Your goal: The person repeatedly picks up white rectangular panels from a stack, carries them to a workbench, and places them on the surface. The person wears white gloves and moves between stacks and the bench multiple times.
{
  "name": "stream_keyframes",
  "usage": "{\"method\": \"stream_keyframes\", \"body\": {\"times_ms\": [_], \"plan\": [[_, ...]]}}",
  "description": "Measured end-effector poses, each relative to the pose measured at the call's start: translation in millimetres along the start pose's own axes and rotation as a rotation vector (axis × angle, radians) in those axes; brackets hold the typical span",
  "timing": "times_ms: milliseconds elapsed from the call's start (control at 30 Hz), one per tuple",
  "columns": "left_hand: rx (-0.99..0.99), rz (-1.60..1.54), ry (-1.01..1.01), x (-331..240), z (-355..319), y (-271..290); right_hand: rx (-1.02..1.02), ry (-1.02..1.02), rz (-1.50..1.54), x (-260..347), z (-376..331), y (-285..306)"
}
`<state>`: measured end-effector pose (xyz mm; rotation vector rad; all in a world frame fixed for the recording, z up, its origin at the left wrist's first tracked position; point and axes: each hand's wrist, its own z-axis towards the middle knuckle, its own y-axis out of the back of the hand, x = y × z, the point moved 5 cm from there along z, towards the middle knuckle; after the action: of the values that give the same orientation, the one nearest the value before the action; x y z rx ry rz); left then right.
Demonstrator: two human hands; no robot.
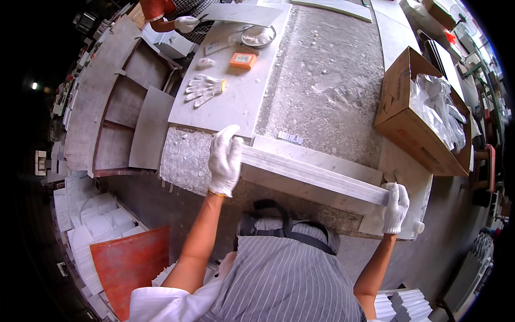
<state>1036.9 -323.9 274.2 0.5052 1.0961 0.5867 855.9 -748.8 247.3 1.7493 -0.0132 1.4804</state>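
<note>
My left hand (225,163), in a white knit glove, is at the left end of a long stack of pale marble strips (314,174), its fingers partly stretched upward and its thumb side against the stack. At the other end my right hand (396,209), gloved alike, closes around the strips. Fine lines along the near face show several thin pieces lying together. Just behind them a flat grey-white slab (343,167) rests on the bench. The undersides of both hands are hidden.
A cardboard box (410,121) with silvery plastic stands at right. On the white slab (236,110) lie a spare glove (205,89), an orange box (243,60) and a bowl (258,36). Beyond, a co-worker's gloved hand (186,24) holds a panel (241,14). A red board (131,263) leans lower left.
</note>
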Motion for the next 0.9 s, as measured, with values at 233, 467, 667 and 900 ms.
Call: {"method": "stream_keyframes", "body": {"times_ms": [233, 467, 667, 900], "plan": [[0.191, 0.176, -0.505, -152.4, -22.7, -114.8, -0.121, 0.062, -0.012, -1.5, 1.0, -8.2], [0.379, 0.660, -0.282, -60.0, 11.0, -73.3, -0.154, 0.040, -0.008, 1.7, -2.1, -5.8], [0.148, 0.984, 0.430, 122.9, 17.2, 76.3, -0.172, 0.093, -0.013, 4.0, -0.4, -6.8], [-0.172, 0.587, -0.112, 4.6, 2.3, 22.6, -0.186, 0.071, -0.012, 6.0, -0.5, -4.9]]}}
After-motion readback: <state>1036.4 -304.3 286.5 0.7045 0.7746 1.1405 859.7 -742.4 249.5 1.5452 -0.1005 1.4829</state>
